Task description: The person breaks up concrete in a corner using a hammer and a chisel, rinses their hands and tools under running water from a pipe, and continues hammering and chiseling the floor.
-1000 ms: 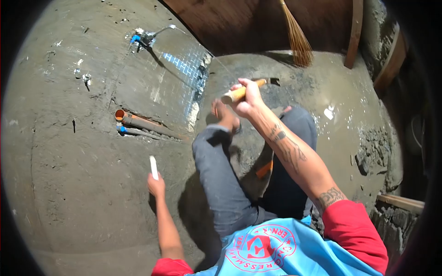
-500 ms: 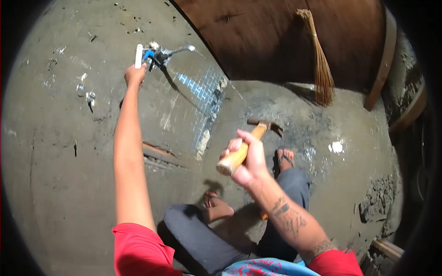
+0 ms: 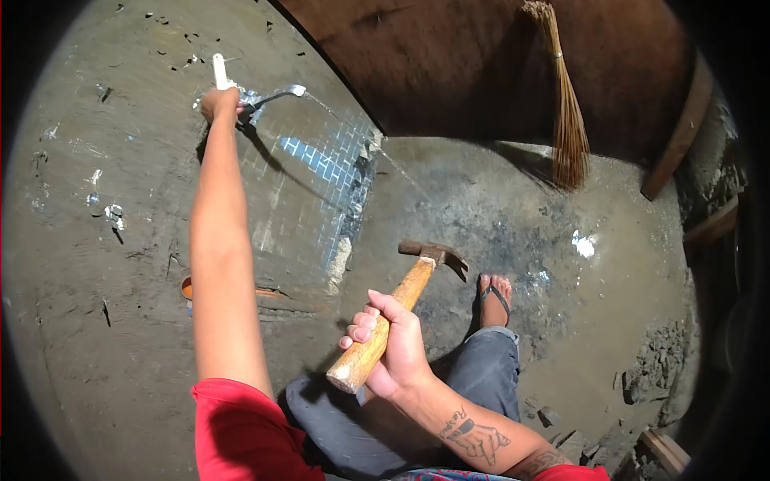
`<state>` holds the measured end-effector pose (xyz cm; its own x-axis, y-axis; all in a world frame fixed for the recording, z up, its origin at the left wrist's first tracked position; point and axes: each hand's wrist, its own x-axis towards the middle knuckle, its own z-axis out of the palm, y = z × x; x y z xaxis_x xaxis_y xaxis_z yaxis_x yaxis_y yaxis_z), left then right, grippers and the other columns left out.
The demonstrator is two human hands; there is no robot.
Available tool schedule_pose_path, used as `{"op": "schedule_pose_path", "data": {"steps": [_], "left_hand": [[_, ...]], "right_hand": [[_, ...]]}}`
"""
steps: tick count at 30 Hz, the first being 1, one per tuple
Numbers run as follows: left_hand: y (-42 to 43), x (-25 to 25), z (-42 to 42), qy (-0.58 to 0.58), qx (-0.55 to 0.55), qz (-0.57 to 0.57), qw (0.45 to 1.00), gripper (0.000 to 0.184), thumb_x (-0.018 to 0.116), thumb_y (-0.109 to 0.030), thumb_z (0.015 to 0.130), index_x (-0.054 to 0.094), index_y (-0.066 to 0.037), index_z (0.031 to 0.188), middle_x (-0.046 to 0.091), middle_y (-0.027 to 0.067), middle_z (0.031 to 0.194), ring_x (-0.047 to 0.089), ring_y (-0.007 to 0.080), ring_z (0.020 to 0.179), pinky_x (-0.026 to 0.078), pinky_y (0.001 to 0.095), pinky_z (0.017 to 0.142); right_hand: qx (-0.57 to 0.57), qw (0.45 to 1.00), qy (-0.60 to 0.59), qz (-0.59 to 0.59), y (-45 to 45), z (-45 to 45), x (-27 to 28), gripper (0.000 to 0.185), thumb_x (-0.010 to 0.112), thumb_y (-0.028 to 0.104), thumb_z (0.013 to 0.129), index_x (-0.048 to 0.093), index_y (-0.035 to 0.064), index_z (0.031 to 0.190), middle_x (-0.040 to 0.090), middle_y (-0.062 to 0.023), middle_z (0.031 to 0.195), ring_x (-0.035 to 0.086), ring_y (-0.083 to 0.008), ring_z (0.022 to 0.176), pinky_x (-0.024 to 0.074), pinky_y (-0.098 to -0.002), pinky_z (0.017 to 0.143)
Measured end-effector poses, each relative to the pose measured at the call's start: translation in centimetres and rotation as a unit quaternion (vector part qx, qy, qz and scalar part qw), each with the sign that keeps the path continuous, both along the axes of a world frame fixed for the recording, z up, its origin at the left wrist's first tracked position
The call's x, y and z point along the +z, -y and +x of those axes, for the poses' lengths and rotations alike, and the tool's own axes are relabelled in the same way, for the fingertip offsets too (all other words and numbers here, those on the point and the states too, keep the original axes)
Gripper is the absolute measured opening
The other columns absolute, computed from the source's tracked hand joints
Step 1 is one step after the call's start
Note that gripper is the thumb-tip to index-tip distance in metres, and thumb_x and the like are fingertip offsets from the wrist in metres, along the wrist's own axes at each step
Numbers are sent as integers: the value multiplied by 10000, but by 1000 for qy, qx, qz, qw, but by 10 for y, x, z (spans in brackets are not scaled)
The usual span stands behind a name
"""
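The right hand [image 3: 395,345] has its fingers curled round a hammer [image 3: 413,280]. The left arm [image 3: 224,256] blocks part of an orange pipe [image 3: 187,287]. Farther off, the left hand [image 3: 220,103] holds a white stick [image 3: 219,70] near a tap [image 3: 293,90], perhaps touching it. Beyond, a broom [image 3: 564,104] leans against a brown board [image 3: 473,72].

Left side: rough, pitted grey-brown cement-smeared wall [image 3: 148,248], with patch of small blue rectangular tiles with pale joints [image 3: 317,164] near far corner. Far side: flat dark-brown wooden panel [image 3: 457,88]. Base: wet, muddy grey floor [image 3: 601,313]. Right side: slanted brown wooden plank [image 3: 682,132]; below, heap of dark grey rubble [image 3: 654,365]. Lighting: white glare [image 3: 584,244] on floor, hard shadow on panel.
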<state>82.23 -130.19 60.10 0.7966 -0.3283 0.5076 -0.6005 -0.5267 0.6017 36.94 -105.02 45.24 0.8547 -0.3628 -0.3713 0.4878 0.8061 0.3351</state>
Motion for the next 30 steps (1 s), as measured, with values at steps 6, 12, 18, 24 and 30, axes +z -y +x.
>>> {"op": "schedule_pose_path", "data": {"steps": [6,12,18,24,30], "left_hand": [[-16,3,-13,-18,90,63,994,295,681,-194,756,679,5,973,682,168,920,696,256,749,574,350,599],[2,-11,17,-177,-101,-141,969,338,754,-74,735,603,127,960,661,178,854,673,222,632,578,303,470],[2,-12,-16,-8,-29,-14,999,239,630,-129,827,658,89,733,664,135,644,656,170,506,559,270,456],[8,-20,-7,-1,-104,-2,995,252,653,-196,836,676,32,732,658,95,605,636,145,472,519,254,436],[-47,-56,-50,182,-37,57,981,390,642,-441,812,671,-58,878,677,184,789,661,364,755,510,465,672]], "right_hand": [[4,999,39,20,-8,1,0,238,530,232,917,400,140,739,423,-12,607,450,-160,565,425,-343,605],[16,999,28,29,-10,6,4,257,529,223,914,417,151,694,426,8,574,442,-127,508,431,-328,571],[30,999,21,35,-16,16,4,249,532,222,909,420,153,698,428,10,574,444,-124,504,427,-325,570],[29,999,17,5,-23,28,-5,236,542,228,905,397,140,739,417,-10,597,451,-155,541,435,-341,590],[58,998,-15,-14,-25,36,-16,223,538,209,888,400,137,728,428,-14,587,457,-152,530,444,-344,575]]}}
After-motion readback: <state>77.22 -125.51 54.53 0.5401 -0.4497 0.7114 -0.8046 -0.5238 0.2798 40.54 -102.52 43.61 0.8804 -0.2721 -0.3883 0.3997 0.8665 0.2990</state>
